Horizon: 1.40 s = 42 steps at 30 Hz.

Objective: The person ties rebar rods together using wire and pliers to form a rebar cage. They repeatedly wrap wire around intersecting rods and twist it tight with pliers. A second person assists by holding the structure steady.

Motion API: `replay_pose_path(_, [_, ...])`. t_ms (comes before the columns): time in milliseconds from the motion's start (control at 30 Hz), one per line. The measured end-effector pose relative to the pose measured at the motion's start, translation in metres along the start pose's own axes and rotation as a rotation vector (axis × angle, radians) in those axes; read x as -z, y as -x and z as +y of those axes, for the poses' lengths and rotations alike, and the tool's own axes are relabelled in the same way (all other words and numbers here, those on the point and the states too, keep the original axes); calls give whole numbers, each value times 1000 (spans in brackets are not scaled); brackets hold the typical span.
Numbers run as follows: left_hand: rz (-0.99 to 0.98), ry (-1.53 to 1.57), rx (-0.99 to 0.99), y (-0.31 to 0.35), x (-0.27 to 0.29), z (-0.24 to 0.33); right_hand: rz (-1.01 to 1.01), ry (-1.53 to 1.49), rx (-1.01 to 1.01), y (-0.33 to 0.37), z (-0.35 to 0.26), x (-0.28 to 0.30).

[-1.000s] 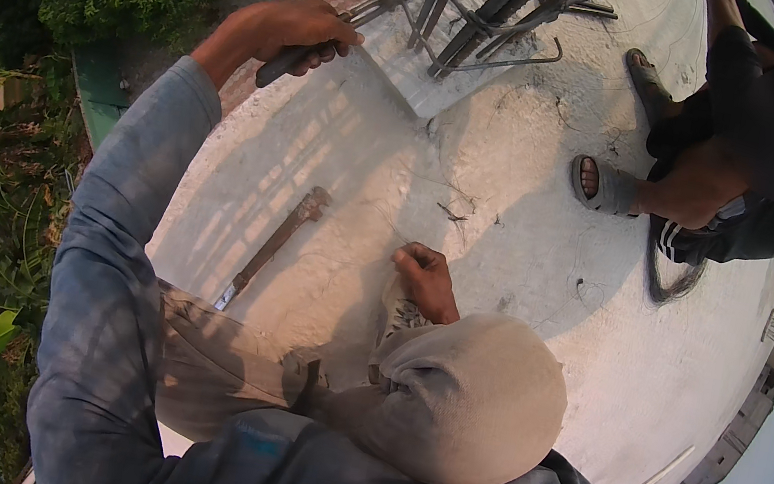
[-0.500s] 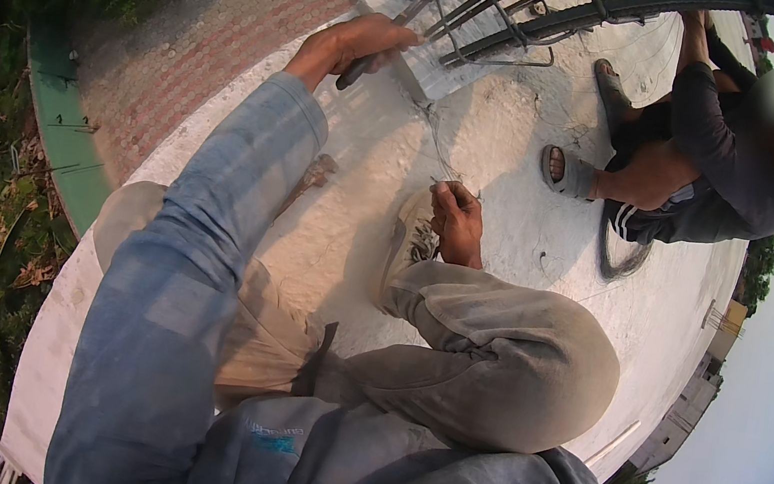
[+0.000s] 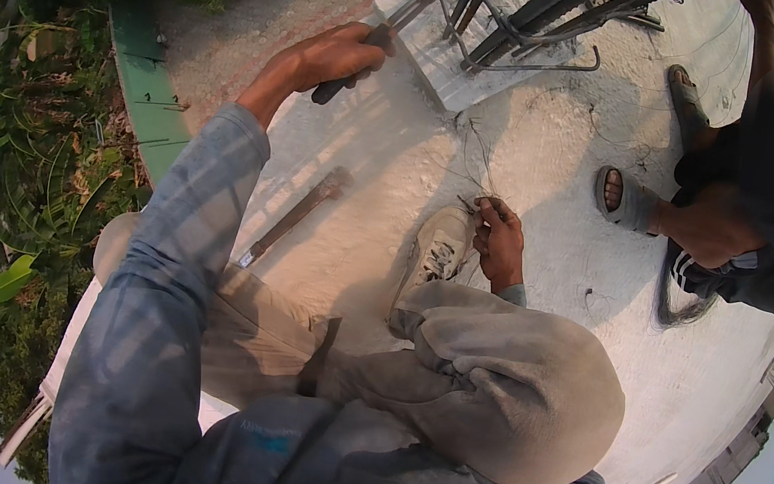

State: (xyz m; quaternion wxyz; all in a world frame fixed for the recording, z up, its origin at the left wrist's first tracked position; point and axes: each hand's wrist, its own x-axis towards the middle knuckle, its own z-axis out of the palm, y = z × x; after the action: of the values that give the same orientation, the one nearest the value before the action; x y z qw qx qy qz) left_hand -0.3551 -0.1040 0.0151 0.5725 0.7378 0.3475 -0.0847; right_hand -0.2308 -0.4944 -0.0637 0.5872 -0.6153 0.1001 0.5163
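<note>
My left hand (image 3: 333, 59) is closed around the dark handle of a tool (image 3: 339, 82). Its thin metal shaft runs up to the corner of a rebar cage (image 3: 516, 34); its tip cannot be made out against the bars. Down by my shoe (image 3: 443, 241), my right hand (image 3: 501, 240) pinches thin tie wire (image 3: 485, 166) between thumb and fingers. Strands of this wire stretch from the pinch toward the foot of the cage. Between my two hands, a long brown tool with a wider end (image 3: 295, 217) lies on the pale surface.
A co-worker (image 3: 735, 216) squats at the right in sandals, beside a coil of dark wire (image 3: 685, 308). Loose wire strands lie on the whitish concrete (image 3: 564, 148). Beyond its left edge, lower down, are brick paving (image 3: 223, 64), a green strip (image 3: 142, 92) and plants.
The view has shifted, with most things lying farther right and the cage more upright. The brown tool shows more fully. My left hand still grips the dark handle, and my right still pinches the wire.
</note>
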Motion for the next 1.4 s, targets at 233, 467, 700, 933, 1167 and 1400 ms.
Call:
replay_pose_path(233, [-186, 125, -191, -12, 33, -18, -5, -78, 75, 9, 4, 27])
replay_pose_path(467, [153, -115, -287, -8, 1, -10, 156, 46, 146, 48, 19, 40])
replay_pose_path(700, [-26, -539, -539, -15, 76, -6, 258, 30, 137, 75, 37, 42])
replay_pose_path(933, [0, -541, -382, -24, 70, -13, 315, 39, 143, 90, 45, 43])
replay_pose_path(1167, [-241, 58, -279, -42, 75, -28, 372, 11, 128, 107, 50, 55])
replay_pose_path(1400, [-459, 197, -170, 9, 107, -14, 485, -5, 105, 113, 53, 64])
